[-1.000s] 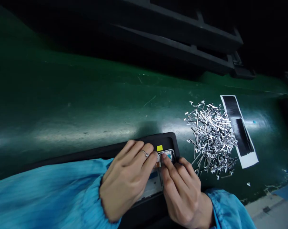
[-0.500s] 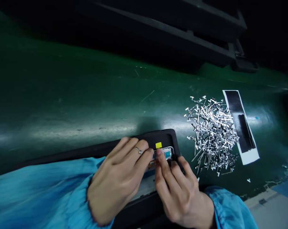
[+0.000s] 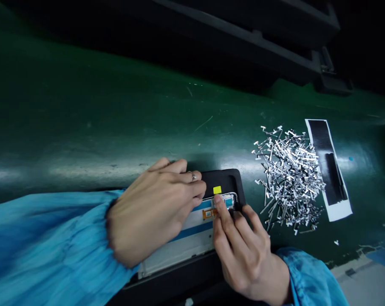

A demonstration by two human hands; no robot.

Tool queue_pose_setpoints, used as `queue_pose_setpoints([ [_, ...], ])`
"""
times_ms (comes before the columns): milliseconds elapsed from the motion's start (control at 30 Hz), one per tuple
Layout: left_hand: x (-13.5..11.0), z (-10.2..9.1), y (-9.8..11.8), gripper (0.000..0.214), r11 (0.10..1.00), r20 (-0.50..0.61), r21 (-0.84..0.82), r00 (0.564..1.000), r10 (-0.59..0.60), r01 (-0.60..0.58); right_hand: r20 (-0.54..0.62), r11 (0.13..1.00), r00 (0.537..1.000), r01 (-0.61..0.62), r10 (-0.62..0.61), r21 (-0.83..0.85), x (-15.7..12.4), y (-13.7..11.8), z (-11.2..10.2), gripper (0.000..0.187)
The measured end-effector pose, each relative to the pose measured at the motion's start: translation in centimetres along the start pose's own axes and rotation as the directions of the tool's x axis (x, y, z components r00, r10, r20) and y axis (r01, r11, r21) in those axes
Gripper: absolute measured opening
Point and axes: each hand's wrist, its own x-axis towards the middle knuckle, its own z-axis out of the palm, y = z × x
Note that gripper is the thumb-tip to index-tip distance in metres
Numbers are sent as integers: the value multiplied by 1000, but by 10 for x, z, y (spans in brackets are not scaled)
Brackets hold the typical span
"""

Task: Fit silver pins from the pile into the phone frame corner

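Observation:
A flat electronic device (image 3: pixel 197 244), with a pale metal back, blue strips and an orange flex cable (image 3: pixel 208 213), lies in a black tray (image 3: pixel 239 182). My right hand (image 3: pixel 243 250) presses its index fingertip on the device's upper end, just below a yellow tab (image 3: pixel 217 190). Its other fingers are bent around the device's end and the tray's right side. My left hand (image 3: pixel 157 204), wearing a ring, is closed over the device's upper long edge. Its fingertips are tucked under, so what they pinch, if anything, is hidden.
Right of the tray lies a heap of small silvery, T-ended strips (image 3: pixel 290 178). Beside it is a white-edged sheet with a black panel (image 3: pixel 328 165). A dark rack (image 3: pixel 275 46) stands at the back of the green table (image 3: pixel 116 114). One loose white piece (image 3: pixel 336 242) lies near the front edge.
My left hand has drawn back up and left from the right fingertip, uncovering the orange flex cable and blue strips. My right index finger stays by the yellow tab. The view has shifted slightly.

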Motion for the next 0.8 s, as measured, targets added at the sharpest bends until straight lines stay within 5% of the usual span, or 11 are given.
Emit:
queue_pose_setpoints([
  [233,0,-4,-3,25,990,106,-124,993,-52,66,2,1000,1000,-10,10,15,-1,1,1,26],
  [567,-1,-1,7,24,993,-34,121,999,17,-13,-20,997,999,-42,43,62,-2,-1,2,25],
  [800,1,-3,10,19,995,-46,98,999,-10,15,-74,998,997,29,-24,62,3,1,-3,26],
])
